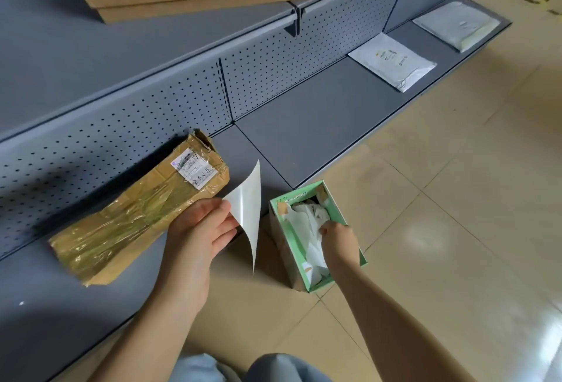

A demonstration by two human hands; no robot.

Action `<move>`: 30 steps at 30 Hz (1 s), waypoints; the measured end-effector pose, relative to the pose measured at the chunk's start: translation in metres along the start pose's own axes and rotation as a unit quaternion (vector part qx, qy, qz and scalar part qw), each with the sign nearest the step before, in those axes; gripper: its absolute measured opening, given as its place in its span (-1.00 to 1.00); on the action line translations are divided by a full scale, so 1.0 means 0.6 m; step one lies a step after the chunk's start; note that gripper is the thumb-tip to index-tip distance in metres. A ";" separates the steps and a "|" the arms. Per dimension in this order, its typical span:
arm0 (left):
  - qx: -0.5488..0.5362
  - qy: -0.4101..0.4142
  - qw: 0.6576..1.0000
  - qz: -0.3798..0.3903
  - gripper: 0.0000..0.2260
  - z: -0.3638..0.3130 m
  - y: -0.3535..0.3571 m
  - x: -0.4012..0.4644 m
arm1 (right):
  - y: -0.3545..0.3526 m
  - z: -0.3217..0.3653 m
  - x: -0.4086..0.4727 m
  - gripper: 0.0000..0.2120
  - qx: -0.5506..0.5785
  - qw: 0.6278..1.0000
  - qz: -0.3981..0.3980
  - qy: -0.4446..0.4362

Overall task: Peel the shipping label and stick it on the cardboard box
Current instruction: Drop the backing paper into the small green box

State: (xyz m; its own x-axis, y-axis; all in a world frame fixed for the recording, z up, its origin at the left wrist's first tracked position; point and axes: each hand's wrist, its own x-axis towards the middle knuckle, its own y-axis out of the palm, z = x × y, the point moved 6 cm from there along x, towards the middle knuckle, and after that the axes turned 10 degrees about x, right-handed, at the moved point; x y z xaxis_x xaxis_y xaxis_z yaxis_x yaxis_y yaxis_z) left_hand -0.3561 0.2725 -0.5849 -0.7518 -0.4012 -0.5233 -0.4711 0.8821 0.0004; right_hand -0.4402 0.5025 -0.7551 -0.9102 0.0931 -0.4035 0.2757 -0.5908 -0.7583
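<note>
The left hand (200, 229) pinches the thin, floppy, curling white label sheet (248, 208) by one corner beside the tape-wrapped brown cardboard box (137, 214), while the right hand (337, 240) closes on crumpled white paper (307, 229) in the green carton (352, 260).

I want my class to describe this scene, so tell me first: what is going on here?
A person crouches by a low grey shelf. The left hand pinches a curled white sheet, probably the shipping label or its backing, beside a tape-wrapped cardboard box lying on the shelf. That box already carries one printed label. The right hand reaches into a small green box of crumpled white paper on the floor. The held sheet is not yet stuck to anything.
</note>
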 end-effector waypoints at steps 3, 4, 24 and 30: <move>-0.005 -0.005 1.000 0.000 -0.91 -0.001 0.002 -0.004 | -0.004 0.004 -0.003 -0.80 -0.016 1.000 0.002 -0.008; -0.008 -0.006 1.000 0.001 -0.91 -0.001 0.003 -0.006 | -0.005 0.006 -0.004 -0.81 -0.021 1.000 0.001 -0.010; -0.047 -0.041 0.998 -0.021 -0.90 -0.071 -0.004 -0.072 | -0.114 0.106 -0.125 -0.70 0.178 0.976 -0.059 -0.111; -0.087 -0.029 0.996 -0.017 -0.90 -0.133 0.014 -0.119 | -0.203 0.252 -0.268 -0.62 0.189 0.907 -0.082 -0.367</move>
State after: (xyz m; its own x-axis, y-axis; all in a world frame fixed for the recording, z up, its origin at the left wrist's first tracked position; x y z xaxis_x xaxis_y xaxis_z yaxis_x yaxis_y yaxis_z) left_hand -0.3433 0.2890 -0.4794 -0.7083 -0.4115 -0.5736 -0.5727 0.8100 0.1261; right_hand -0.3743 0.4384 -0.5205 -0.9281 -0.2726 0.2534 0.1195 -0.8630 -0.4909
